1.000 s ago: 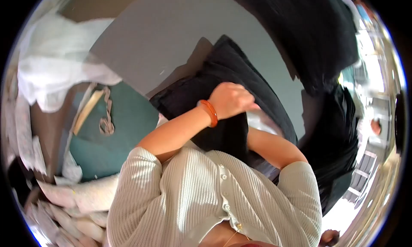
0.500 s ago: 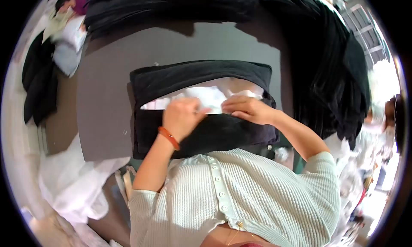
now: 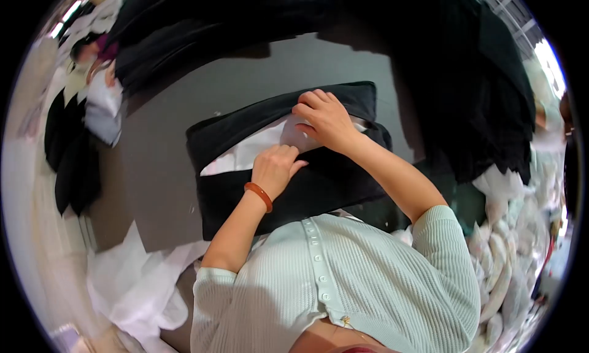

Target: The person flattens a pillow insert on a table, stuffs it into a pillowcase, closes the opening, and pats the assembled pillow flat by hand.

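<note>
A black fabric cover (image 3: 264, 199) lies in front of me, shaped like a cushion cover with a wide slit across it. White material (image 3: 245, 150) shows inside the slit. My left hand (image 3: 275, 169), with an orange bangle (image 3: 259, 196) on its wrist, is closed at the lower edge of the slit, fingertips partly hidden. Farther up, my right hand (image 3: 325, 121) curls its fingers over the upper edge, its thumb toward the slit.
Dark cloth is piled along the far side (image 3: 233, 9) and the right (image 3: 472, 89) of the grey table (image 3: 159, 169). White sheeting (image 3: 135, 285) hangs at the lower left. Another person (image 3: 92, 52) is at the far left. Wrapped white bundles (image 3: 503, 255) lie at right.
My right hand has moved up from the slit's lower edge to its upper edge. My left hand has shifted slightly right and down. The cover sits more tilted in view, with less white material showing.
</note>
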A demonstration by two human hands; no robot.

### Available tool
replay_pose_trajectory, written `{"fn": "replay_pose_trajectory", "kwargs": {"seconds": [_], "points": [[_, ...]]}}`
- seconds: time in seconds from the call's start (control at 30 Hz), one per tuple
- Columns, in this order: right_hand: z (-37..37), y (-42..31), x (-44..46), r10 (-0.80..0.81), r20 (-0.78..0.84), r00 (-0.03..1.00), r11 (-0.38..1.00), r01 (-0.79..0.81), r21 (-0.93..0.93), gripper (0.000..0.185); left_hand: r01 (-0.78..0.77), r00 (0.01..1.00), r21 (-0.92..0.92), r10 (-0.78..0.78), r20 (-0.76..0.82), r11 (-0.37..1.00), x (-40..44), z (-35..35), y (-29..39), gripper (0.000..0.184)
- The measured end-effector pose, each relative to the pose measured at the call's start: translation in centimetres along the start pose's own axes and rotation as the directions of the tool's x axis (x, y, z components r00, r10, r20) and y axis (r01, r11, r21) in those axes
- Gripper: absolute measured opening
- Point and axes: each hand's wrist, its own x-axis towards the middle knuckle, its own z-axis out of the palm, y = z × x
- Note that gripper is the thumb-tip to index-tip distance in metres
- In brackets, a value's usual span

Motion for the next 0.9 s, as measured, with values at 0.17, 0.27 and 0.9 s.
{"fn": "replay_pose_trajectory", "kwargs": {"seconds": [0.17, 0.27, 0.9], "points": [[4.6, -0.8, 5.2, -0.107, 0.037, 0.994, 0.993, 0.105, 0.044, 0.023, 0.120, 0.986, 0.028, -0.116, -0.118, 0.992, -4.8, -3.6, -2.3, 0.023], [5.9, -2.2, 6.4, -0.168, 0.106, 0.980, 0.950, 0.132, 0.284, 0.021, 0.039, 0.974, 0.086, -0.018, -0.228, 0.996, -4.1, -4.0, -2.4, 0.018], [9.3, -2.6, 0.1, 0.040, 0.220, 0.975, 0.889, -0.135, 0.438, 0.014, 0.640, 0.410, -0.357, -0.695, -0.591, 0.681, -11.6, -6.2, -10.5, 0.008]]}}
